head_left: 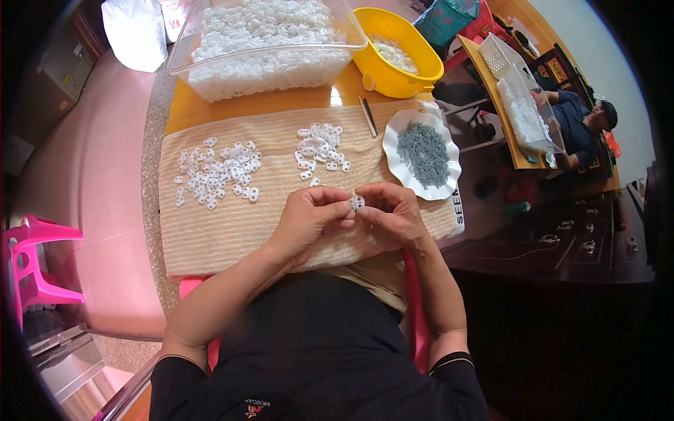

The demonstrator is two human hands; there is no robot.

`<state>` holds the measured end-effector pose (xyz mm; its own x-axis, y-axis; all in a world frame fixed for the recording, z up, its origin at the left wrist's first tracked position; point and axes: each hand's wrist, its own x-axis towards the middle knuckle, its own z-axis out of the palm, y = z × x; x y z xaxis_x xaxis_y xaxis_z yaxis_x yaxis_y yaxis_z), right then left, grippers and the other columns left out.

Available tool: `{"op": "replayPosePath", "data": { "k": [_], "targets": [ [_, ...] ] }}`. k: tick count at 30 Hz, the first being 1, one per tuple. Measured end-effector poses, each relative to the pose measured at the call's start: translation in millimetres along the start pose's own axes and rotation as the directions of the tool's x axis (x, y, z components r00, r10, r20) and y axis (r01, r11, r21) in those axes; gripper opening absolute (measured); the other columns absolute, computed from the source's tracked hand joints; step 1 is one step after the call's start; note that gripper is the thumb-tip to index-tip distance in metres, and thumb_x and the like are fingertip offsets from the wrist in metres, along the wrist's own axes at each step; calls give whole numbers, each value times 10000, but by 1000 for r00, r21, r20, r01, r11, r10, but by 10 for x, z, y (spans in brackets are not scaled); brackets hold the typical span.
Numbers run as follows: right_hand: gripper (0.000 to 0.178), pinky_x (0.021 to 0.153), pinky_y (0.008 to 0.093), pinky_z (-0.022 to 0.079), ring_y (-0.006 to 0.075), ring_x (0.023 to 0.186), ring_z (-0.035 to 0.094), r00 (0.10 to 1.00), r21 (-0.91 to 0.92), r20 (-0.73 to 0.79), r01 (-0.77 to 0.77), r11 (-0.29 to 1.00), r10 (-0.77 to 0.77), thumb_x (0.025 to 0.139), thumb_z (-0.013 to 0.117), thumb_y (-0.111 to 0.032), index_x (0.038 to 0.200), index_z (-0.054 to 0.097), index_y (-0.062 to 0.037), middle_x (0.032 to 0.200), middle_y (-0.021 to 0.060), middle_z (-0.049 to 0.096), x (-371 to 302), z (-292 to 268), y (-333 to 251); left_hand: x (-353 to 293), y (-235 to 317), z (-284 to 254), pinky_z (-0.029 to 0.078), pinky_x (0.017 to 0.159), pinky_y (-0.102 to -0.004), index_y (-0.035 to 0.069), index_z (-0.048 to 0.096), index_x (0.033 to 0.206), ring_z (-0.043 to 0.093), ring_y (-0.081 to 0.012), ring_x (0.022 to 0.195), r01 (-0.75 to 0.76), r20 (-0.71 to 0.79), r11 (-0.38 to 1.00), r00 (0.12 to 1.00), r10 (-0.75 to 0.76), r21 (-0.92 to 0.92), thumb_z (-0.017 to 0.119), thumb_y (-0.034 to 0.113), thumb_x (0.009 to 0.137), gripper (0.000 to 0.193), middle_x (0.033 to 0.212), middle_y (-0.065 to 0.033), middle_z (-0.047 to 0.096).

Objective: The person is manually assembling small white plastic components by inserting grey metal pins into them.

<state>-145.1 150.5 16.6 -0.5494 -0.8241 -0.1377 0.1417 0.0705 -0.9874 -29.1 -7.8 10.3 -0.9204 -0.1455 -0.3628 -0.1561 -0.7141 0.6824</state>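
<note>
Between both hands, just above the towel, is a small white plastic piece with two dark holes [359, 202]. My left hand [316, 214] pinches its left side with thumb and forefinger. My right hand [390, 212] pinches it from the right, so the fingertips cover most of its edges. Beyond my hands, a small heap of white two-holed plastic pieces [321, 146] lies on the striped beige towel [210, 249]. A wider heap of similar pieces [217, 172] spreads further left. To the right, a white scalloped plate [394, 168] holds many small grey screws [425, 156].
A clear plastic bin [267, 50] full of white pieces stands at the back, beside a yellow basin [372, 84]. A dark pen-like stick [369, 118] lies near the plate. A pink stool [35, 263] is on the left. Another person [576, 123] sits at a table on the right.
</note>
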Motion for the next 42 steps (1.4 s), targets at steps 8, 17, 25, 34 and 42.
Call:
{"op": "replayPosePath", "data": {
  "k": [8, 17, 25, 34, 42],
  "targets": [
    [296, 619, 227, 526, 95, 761, 629, 1000, -24, 3, 6, 1000, -6, 841, 670, -4, 1122, 583, 26, 925, 61, 667, -4, -2, -5, -1, -2, -1, 542, 692, -250, -29, 613, 975, 618, -137, 733, -9, -1, 1000, 1000, 9, 29, 661, 35, 840, 157, 851, -88, 642],
    [297, 618, 226, 526, 92, 746, 626, 1000, -31, 5, 6, 999, -6, 836, 675, -3, 1117, 585, 28, 910, 59, 664, 1, 10, -3, 6, -15, -22, 549, 692, -227, -36, 616, 949, 634, -117, 759, -25, 2, 997, 1000, 25, 72, 670, 47, 842, 146, 882, -83, 660],
    [307, 618, 228, 522, 96, 740, 625, 1000, -28, 17, 3, 1000, -2, 837, 680, -17, 1123, 581, 31, 905, 64, 661, -11, 13, -21, -5, 0, -6, 548, 681, -239, 3, 599, 930, 612, -113, 754, -2, -2, 997, 1000, 2, 78, 676, 32, 819, 138, 862, -63, 635],
    [315, 627, 222, 513, 92, 747, 617, 999, -40, 44, 2, 999, 0, 843, 678, -30, 1135, 574, 29, 904, 62, 657, -15, 6, -17, -4, -9, -9, 548, 677, -236, 15, 596, 909, 610, -109, 749, -3, -3, 997, 1000, 3, 83, 661, 32, 823, 109, 847, -54, 634],
    [311, 629, 221, 515, 92, 751, 618, 999, -49, 38, 7, 999, -5, 847, 675, -32, 1134, 573, 31, 914, 65, 660, -18, 6, -17, -1, -17, -15, 565, 665, -244, -20, 584, 906, 632, -130, 740, -18, 5, 997, 1000, 18, 80, 652, 22, 825, 114, 861, -89, 644]
  ]
}}
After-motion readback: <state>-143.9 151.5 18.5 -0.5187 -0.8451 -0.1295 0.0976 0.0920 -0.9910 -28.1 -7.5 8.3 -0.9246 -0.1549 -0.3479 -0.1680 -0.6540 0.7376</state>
